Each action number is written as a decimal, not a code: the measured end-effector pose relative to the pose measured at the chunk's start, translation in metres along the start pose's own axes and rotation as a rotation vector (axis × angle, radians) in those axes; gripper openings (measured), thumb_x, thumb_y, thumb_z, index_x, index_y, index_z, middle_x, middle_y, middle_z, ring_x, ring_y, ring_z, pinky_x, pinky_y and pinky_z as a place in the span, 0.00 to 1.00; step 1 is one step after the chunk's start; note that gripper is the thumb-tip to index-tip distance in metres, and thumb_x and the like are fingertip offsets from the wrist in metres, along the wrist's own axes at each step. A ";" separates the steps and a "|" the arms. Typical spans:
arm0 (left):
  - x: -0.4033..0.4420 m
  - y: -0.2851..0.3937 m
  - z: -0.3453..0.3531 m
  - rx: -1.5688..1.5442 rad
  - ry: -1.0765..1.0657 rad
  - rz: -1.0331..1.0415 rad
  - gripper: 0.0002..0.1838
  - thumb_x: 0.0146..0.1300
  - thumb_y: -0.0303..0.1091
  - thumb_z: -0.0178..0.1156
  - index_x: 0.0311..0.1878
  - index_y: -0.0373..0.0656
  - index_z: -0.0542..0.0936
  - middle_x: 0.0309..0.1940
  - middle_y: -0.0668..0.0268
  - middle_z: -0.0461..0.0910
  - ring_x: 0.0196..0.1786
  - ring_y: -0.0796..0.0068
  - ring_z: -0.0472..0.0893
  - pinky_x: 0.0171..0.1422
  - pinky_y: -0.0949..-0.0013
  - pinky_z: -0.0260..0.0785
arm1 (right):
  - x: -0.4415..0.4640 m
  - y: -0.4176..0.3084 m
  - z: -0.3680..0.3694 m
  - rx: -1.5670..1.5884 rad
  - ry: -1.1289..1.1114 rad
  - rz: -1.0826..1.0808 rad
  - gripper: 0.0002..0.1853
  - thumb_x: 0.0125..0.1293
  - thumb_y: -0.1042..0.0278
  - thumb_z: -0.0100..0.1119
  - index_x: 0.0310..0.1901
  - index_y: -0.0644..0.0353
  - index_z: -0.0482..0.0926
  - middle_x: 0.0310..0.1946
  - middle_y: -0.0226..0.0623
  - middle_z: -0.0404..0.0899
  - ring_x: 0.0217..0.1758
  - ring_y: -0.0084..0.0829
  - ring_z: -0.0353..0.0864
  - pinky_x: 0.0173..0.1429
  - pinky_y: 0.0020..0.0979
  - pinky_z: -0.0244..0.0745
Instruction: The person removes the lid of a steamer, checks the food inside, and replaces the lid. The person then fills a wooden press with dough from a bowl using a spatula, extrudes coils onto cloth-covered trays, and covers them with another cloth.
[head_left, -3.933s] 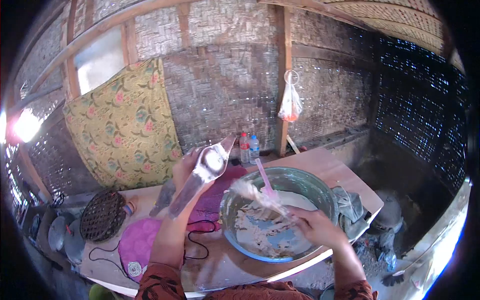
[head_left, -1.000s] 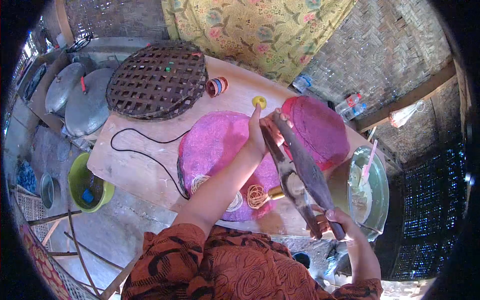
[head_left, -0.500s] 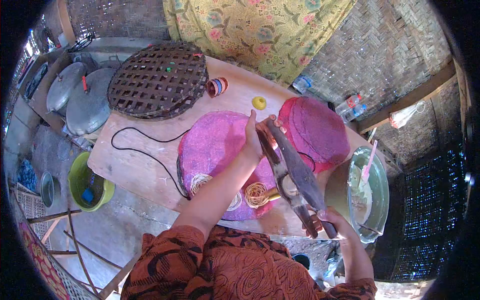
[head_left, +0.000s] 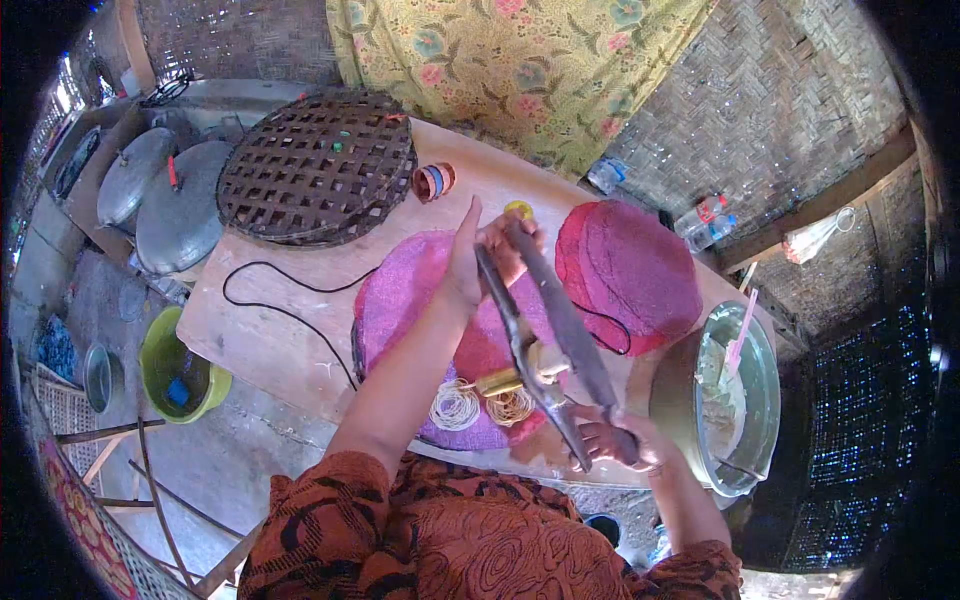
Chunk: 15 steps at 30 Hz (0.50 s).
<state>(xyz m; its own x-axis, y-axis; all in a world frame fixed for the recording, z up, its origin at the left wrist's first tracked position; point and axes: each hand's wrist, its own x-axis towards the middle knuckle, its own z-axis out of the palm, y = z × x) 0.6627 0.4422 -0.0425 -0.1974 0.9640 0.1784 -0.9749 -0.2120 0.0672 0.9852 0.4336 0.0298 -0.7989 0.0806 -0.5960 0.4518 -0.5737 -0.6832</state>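
Both hands hold a wooden noodle press (head_left: 575, 340) of two long dark bars, slanting over the table. My left hand (head_left: 495, 250) is wrapped round its upper end, and my right hand (head_left: 630, 440) grips the lower end. A brass-coloured tube (head_left: 497, 382) juts leftward from the middle, with a pale piece (head_left: 545, 360) between the bars. Just below the tube are a white coil of strands (head_left: 455, 405) and a yellowish coil of strands (head_left: 510, 406). They lie on a round pink mat (head_left: 400, 290), partly hidden by my left forearm.
A stack of round pink mats (head_left: 640, 270) sits to the right, by a large bucket (head_left: 765, 400) holding pale dough and a pink-handled tool. Dark woven trays (head_left: 310, 170) lie at back left. A black cord (head_left: 270, 300) loops over the table (head_left: 290, 335).
Both hands have shifted left with the press. Its tube now hangs over the gap between the white and yellowish coils. My left forearm covers another white coil seen earlier.
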 end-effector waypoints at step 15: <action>0.076 -0.014 -0.035 -0.147 -0.067 0.042 0.30 0.61 0.68 0.41 0.31 0.47 0.72 0.24 0.67 0.72 0.30 0.65 0.74 0.42 0.57 0.68 | 0.011 -0.056 -0.035 -0.422 0.376 -0.029 0.28 0.67 0.39 0.45 0.38 0.62 0.76 0.25 0.36 0.79 0.26 0.27 0.79 0.30 0.28 0.75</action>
<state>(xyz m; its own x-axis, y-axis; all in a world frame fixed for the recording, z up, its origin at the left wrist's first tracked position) 0.6576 0.5238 -0.0644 -0.2358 0.9409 0.2431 -0.9714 -0.2215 -0.0852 0.9646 0.4951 0.0466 -0.6519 0.4202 -0.6313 0.6131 -0.1979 -0.7648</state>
